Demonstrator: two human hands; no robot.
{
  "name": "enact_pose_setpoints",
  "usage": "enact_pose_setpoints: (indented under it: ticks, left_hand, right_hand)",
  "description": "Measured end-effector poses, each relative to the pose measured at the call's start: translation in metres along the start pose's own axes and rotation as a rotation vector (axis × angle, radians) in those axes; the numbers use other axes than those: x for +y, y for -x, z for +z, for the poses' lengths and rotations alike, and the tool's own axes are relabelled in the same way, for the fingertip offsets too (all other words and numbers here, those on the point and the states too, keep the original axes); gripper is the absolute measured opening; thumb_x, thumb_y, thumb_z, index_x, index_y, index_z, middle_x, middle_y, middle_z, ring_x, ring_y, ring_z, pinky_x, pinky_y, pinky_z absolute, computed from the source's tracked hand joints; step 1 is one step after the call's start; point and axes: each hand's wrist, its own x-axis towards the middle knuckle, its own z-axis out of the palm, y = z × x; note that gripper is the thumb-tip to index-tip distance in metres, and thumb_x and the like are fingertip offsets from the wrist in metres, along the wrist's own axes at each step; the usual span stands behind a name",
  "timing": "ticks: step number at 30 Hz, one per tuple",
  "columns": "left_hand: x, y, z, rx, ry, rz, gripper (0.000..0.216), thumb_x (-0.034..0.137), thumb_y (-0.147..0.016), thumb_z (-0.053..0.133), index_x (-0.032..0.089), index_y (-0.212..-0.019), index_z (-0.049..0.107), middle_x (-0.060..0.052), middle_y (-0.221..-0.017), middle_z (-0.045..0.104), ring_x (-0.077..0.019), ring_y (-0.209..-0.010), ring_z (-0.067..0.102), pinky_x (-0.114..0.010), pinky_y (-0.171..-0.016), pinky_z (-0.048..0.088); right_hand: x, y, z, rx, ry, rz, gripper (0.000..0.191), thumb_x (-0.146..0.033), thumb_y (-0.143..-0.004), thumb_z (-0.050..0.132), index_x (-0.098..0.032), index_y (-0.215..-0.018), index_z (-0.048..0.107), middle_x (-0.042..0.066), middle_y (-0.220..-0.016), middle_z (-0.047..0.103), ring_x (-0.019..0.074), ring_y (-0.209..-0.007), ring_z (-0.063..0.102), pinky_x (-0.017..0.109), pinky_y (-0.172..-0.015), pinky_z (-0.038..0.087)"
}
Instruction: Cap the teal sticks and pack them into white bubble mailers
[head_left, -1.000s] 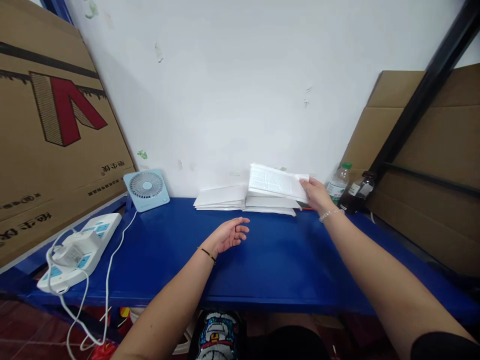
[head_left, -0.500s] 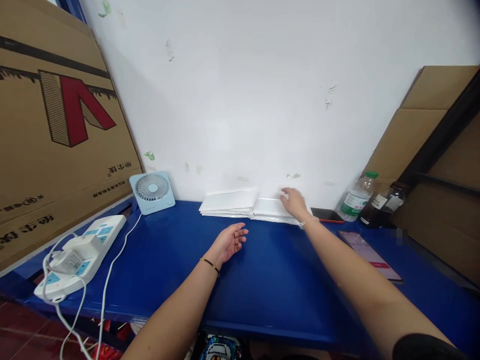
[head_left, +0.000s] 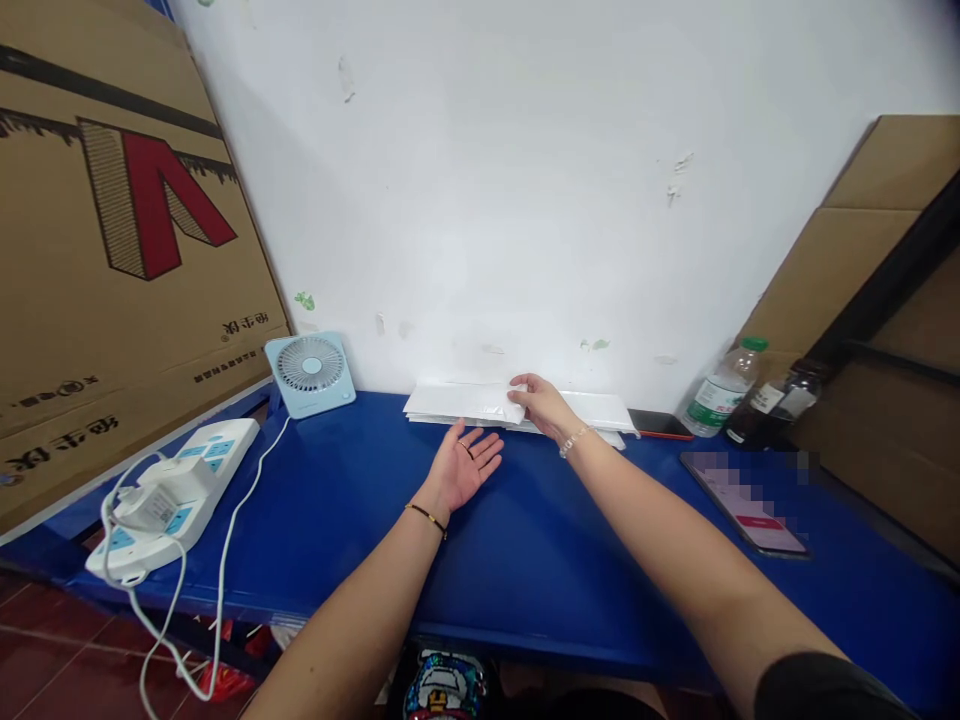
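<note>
Fan: light blue (head_left: 311, 375), tilted back near wall (head_left: 487, 200), rear left.
Cable: white (head_left: 232, 517), from fan base over the front edge of the blue table (head_left: 600, 590).
Power strip: white, blue sockets (head_left: 193, 512), left end, plugs in it.
Left carton: big, printed, red graphic (head_left: 135, 270).
Right side: plain cardboard (head_left: 832, 260) behind dark post (head_left: 889, 265).
Bottles: clear one, green cap (head_left: 724, 390); dark one (head_left: 776, 405) just beside it.
Phones: orange-edged one (head_left: 656, 424) near wall; second (head_left: 742, 500) nearer, screen lit, partly pixelated.
Floor: reddish tile (head_left: 45, 640).
</note>
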Motion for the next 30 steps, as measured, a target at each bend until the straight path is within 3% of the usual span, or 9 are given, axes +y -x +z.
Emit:
enact_pose_setpoints:
  ticks: [2, 5, 9, 14, 17, 21, 24, 27, 30]
  left_hand:
    - [0.0, 0.002, 0.002, -0.033, 0.059, 0.085, 0.047, 0.057, -0.083, 0.048, 0.021, -0.112, 0.052, -0.013, -0.12, 0.059, -0.0232, -0.112, 0.058, -0.035, -0.086, 0.052]
    - [-0.002, 0.003, 0.002, -0.032, 0.13, 0.264, 0.048, 0.059, -0.082, 0.048, 0.023, -0.114, 0.054, -0.008, -0.119, 0.06, -0.0238, -0.111, 0.058, -0.036, -0.087, 0.052]
    - [-0.005, 0.001, 0.004, 0.149, 0.125, 0.428, 0.042, 0.048, -0.081, 0.054, 0.021, -0.113, 0.054, -0.006, -0.102, 0.066, -0.0211, -0.102, 0.062, -0.033, -0.086, 0.052]
    - [-0.007, 0.005, 0.017, 0.182, 0.005, 0.719, 0.04, 0.034, -0.075, 0.066, 0.022, -0.111, 0.054, -0.002, -0.095, 0.067, -0.0174, -0.102, 0.062, -0.031, -0.093, 0.047]
    - [-0.006, 0.013, 0.029, 0.161, -0.075, 0.813, 0.037, 0.034, -0.073, 0.069, 0.017, -0.105, 0.059, -0.005, -0.099, 0.067, -0.0188, -0.105, 0.06, -0.031, -0.095, 0.045]
    - [-0.004, 0.023, 0.049, 0.085, -0.135, 0.88, 0.057, 0.03, -0.07, 0.073, 0.024, -0.122, 0.051, -0.002, -0.1, 0.067, -0.0177, -0.103, 0.061, -0.032, -0.096, 0.044]
    - [-0.002, 0.028, 0.062, 0.052, -0.164, 0.908, 0.063, 0.032, -0.07, 0.074, 0.025, -0.127, 0.047, -0.002, -0.099, 0.067, -0.0174, -0.101, 0.062, -0.034, -0.095, 0.043]
    - [-0.001, 0.032, 0.073, 0.042, -0.165, 0.919, 0.065, 0.034, -0.071, 0.073, 0.025, -0.128, 0.046, -0.002, -0.1, 0.066, -0.0173, -0.1, 0.062, -0.035, -0.095, 0.043]
    - [0.001, 0.036, 0.08, 0.042, -0.19, 0.927, 0.066, 0.035, -0.071, 0.073, 0.024, -0.129, 0.045, -0.003, -0.1, 0.066, -0.0171, -0.099, 0.062, -0.035, -0.095, 0.043]
  right_hand:
    - [-0.001, 0.031, -0.008, -0.11, -0.21, 0.027, 0.04, -0.021, -0.056, 0.075, -0.021, -0.09, 0.053, -0.003, -0.076, 0.059, 0.0119, -0.066, 0.058, 0.025, -0.062, 0.048]
    - [0.005, 0.077, -0.026, -0.148, -0.326, 0.148, 0.041, -0.022, -0.057, 0.078, -0.022, -0.09, 0.054, -0.004, -0.072, 0.058, 0.0112, -0.064, 0.058, 0.024, -0.061, 0.048]
    - [0.024, 0.113, -0.054, -0.141, -0.249, 0.208, 0.041, -0.027, -0.059, 0.079, -0.022, -0.091, 0.054, -0.004, -0.072, 0.055, 0.011, -0.061, 0.055, 0.025, -0.06, 0.047]
    - [0.042, 0.115, -0.082, -0.009, 0.196, 0.062, 0.038, -0.04, -0.068, 0.072, -0.02, -0.098, 0.058, -0.004, -0.071, 0.052, 0.0109, -0.06, 0.049, 0.024, -0.056, 0.04]
    - [0.044, 0.111, -0.094, -0.008, 0.223, 0.008, 0.043, -0.044, -0.073, 0.067, -0.02, -0.108, 0.057, -0.001, -0.081, 0.056, 0.0139, -0.077, 0.055, 0.026, -0.069, 0.043]
    - [0.044, 0.111, -0.104, -0.134, 0.265, -0.011, 0.058, -0.042, -0.069, 0.072, -0.021, -0.12, 0.054, 0.006, -0.107, 0.058, 0.02, -0.105, 0.054, 0.033, -0.093, 0.041]
    - [0.045, 0.114, -0.102, -0.297, 0.417, -0.043, 0.082, -0.042, -0.062, 0.078, -0.024, -0.134, 0.044, 0.011, -0.13, 0.05, 0.0255, -0.123, 0.045, 0.038, -0.102, 0.035]
    - [0.048, 0.115, -0.092, -0.35, 0.627, -0.183, 0.1, -0.044, -0.053, 0.082, -0.025, -0.14, 0.037, 0.011, -0.139, 0.044, 0.0301, -0.127, 0.04, 0.044, -0.105, 0.031]
    - [0.053, 0.112, -0.075, -0.292, 0.784, -0.312, 0.085, -0.047, -0.059, 0.078, -0.023, -0.134, 0.045, 0.01, -0.129, 0.053, 0.0302, -0.12, 0.046, 0.044, -0.099, 0.035]
